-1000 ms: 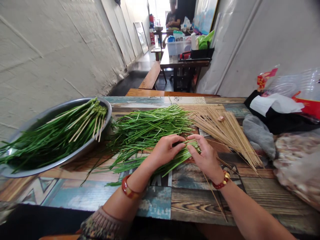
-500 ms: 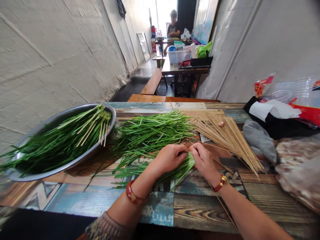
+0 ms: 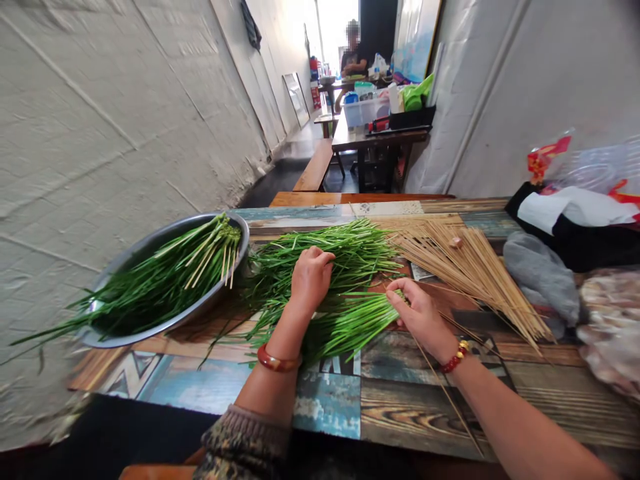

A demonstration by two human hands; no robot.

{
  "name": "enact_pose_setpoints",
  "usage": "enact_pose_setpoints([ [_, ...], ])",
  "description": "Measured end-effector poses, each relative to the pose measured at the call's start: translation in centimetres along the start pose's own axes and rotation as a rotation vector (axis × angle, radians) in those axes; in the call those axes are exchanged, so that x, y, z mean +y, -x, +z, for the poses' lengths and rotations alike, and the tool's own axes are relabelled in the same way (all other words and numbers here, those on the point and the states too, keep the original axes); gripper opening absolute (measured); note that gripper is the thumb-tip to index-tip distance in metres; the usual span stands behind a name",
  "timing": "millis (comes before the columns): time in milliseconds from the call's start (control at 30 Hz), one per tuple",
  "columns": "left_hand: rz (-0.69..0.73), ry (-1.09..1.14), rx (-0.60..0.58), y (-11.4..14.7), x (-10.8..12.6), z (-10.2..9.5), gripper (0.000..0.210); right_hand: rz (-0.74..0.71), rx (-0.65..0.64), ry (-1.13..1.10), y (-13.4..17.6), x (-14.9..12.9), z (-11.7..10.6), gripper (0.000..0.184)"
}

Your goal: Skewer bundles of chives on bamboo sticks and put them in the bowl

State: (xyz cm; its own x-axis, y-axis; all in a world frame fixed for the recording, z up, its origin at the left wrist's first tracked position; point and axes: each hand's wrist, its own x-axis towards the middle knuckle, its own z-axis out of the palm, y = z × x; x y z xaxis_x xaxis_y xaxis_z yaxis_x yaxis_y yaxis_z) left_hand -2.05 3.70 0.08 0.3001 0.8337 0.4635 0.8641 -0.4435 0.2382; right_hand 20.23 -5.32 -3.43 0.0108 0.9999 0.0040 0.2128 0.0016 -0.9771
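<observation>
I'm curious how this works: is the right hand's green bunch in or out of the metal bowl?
Out: the right hand holds the green bunch by one end, right of the metal bowl.

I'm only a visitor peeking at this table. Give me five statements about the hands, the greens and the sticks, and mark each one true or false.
1. The right hand holds a bunch of green stalks near its right end. True.
2. The left hand is inside the metal bowl. False: the left hand is over the pile of loose greens, and the metal bowl stands to its left.
3. Thin wooden sticks lie spread to the right of that pile. True.
4. Both wrists are bare. False: there is a bangle on the left and a beaded bracelet on the right.
5. Someone else is visible in the background. True.
</observation>
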Motion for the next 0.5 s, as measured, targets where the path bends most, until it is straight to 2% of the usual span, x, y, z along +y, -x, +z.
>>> enact_pose_setpoints([
  [100,0.05,-0.138,-0.021,0.0,-0.1,0.3,0.018,-0.014,-0.008,-0.001,0.1,0.0,0.0,0.026],
  [200,0.058,-0.115,0.036,-0.1,0.1,0.3,0.016,-0.011,0.009,-0.008,0.2,-0.3,0.0,0.028],
  [367,0.064,0.205,0.165,-0.2,1.8,-0.4,0.009,-0.053,0.057,-0.003,0.3,-1.0,0.3,0.035],
  [433,0.081,0.363,0.111,0.0,3.0,-0.5,0.011,-0.147,0.101,0.064,0.4,-1.1,0.3,0.03],
  [500,0.084,0.486,0.005,0.3,4.2,-0.4,0.013,-0.233,0.149,0.137,0.5,-1.2,0.4,0.025],
])
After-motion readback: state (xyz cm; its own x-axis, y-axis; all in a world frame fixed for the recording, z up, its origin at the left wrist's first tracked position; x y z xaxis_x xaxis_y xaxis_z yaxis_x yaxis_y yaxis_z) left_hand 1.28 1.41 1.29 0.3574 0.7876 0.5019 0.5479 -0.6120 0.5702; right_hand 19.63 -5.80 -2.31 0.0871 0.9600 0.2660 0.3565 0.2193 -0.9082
